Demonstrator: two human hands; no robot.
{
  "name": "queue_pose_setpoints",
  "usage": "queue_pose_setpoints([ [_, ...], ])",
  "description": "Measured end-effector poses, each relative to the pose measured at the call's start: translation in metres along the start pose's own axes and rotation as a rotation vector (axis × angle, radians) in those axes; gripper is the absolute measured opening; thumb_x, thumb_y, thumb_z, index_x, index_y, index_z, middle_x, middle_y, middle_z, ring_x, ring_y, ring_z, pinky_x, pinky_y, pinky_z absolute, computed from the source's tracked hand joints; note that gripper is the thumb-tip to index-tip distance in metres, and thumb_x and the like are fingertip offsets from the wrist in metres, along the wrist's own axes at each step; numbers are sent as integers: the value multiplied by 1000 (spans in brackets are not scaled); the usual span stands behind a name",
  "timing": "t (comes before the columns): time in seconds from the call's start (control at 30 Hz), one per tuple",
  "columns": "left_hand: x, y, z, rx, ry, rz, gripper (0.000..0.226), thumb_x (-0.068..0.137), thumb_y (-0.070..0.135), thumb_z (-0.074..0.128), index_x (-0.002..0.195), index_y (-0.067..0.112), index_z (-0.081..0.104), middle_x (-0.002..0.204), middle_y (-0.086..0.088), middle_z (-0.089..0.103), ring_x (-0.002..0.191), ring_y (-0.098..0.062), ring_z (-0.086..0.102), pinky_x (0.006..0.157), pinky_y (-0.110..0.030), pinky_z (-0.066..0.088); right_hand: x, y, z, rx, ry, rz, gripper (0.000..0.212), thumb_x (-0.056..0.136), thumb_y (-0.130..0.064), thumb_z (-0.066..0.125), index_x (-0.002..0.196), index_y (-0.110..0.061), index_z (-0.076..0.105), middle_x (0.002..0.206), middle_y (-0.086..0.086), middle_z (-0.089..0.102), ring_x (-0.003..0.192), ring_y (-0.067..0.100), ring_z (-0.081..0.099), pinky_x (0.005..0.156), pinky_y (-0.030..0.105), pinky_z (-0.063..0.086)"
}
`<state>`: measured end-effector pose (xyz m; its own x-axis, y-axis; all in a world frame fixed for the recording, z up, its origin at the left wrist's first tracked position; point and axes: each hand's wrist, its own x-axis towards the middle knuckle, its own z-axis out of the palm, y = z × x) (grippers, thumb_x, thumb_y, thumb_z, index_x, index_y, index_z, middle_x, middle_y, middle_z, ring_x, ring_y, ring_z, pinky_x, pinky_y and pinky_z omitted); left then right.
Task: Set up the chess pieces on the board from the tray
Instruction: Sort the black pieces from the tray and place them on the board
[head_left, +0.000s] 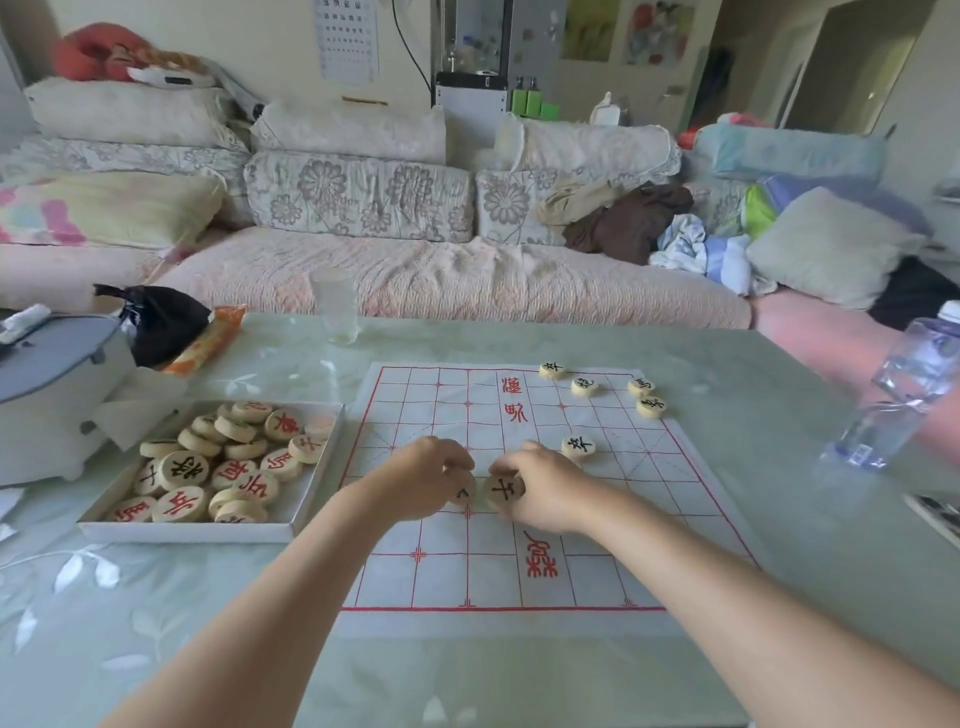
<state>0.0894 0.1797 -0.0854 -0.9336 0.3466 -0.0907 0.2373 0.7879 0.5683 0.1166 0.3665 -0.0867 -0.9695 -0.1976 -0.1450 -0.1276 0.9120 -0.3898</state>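
A white cloth board (571, 525) with red grid lines lies on the table. Both hands meet over its middle. My left hand (423, 478) grips a round wooden piece (464, 492), mostly hidden by the fingers. My right hand (545, 488) pinches another wooden piece (503, 491) with a black character on its face. Several black-marked pieces stand on the board's far right part, one (578, 445) just beyond my right hand. The white tray (208, 530) to the left of the board holds several pieces with red and black characters.
A grey-lidded white appliance (47, 384) and a black bag (161, 322) stand at the table's left. An empty glass (335, 306) stands behind the board. A plastic water bottle (898, 389) leans at the right edge. A sofa with cushions lies beyond the table.
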Motion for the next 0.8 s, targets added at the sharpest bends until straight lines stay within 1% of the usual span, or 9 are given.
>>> queue_pose_setpoints([
  [0.1, 0, 7, -1, 113, -113, -13, 43, 80, 34, 68, 122, 34, 60, 114, 6, 56, 80, -10, 58, 58, -18, 45, 0, 2, 1, -19, 18, -44, 54, 91, -42, 63, 141, -24, 50, 137, -1, 48, 126, 20, 50, 93, 25, 38],
  [0.17, 1, 14, 0, 194, -123, 7, 41, 82, 28, 67, 122, 33, 60, 117, 3, 56, 84, -14, 58, 64, -23, 50, -1, 3, -1, 7, 52, -57, 54, 90, -44, 63, 139, -27, 48, 138, -3, 50, 122, 17, 52, 98, 32, 44],
  [0.23, 5, 24, 1, 175, -78, 13, 37, 81, 23, 68, 116, 30, 61, 118, -1, 57, 86, -17, 56, 68, -31, 52, -5, 8, -6, 25, 112, -59, 49, 89, -47, 62, 133, -29, 50, 132, -6, 53, 114, 15, 55, 94, 35, 48],
  [0.37, 14, 47, 8, 86, 19, 22, 54, 77, 34, 74, 128, 26, 55, 122, 4, 56, 97, -17, 56, 75, -28, 48, -16, 30, -27, 99, 229, -29, 31, 85, -43, 68, 111, -30, 60, 115, -9, 60, 103, 13, 59, 84, 32, 50],
  [0.43, 17, 61, 14, 18, 62, 31, 53, 77, 37, 74, 126, 27, 56, 119, 6, 57, 89, -15, 58, 69, -26, 50, -23, 46, -39, 205, 239, 14, 27, 83, -43, 71, 105, -30, 63, 105, -12, 61, 95, 9, 59, 75, 25, 47],
  [0.5, 21, 77, 22, -62, 78, 45, 49, 79, 35, 73, 124, 27, 58, 111, 7, 59, 71, -10, 55, 56, -20, 45, -30, 65, -49, 275, 273, 67, 23, 82, -44, 72, 99, -30, 64, 100, -14, 61, 89, 7, 59, 70, 22, 44],
  [0.63, 30, 107, 44, -187, 34, 55, 47, 80, 24, 74, 124, 28, 59, 101, 1, 60, 52, -11, 49, 42, -20, 42, -45, 108, -59, 242, 358, 173, 21, 83, -41, 72, 99, -29, 65, 102, -12, 63, 93, 12, 59, 74, 26, 46],
  [0.73, 35, 121, 59, -214, 5, 76, 48, 78, 20, 76, 122, 30, 60, 107, 0, 61, 61, -10, 52, 41, -17, 41, -55, 139, -61, 206, 376, 267, 18, 84, -38, 70, 98, -29, 65, 105, -10, 64, 99, 15, 61, 85, 30, 50],
  [0.8, 36, 127, 64, -225, 1, 98, 49, 76, 21, 78, 120, 30, 60, 108, 1, 61, 76, -14, 59, 51, -19, 46, -62, 157, -61, 235, 391, 323, 16, 82, -39, 71, 95, -32, 64, 104, -12, 65, 98, 15, 62, 83, 30, 51],
])
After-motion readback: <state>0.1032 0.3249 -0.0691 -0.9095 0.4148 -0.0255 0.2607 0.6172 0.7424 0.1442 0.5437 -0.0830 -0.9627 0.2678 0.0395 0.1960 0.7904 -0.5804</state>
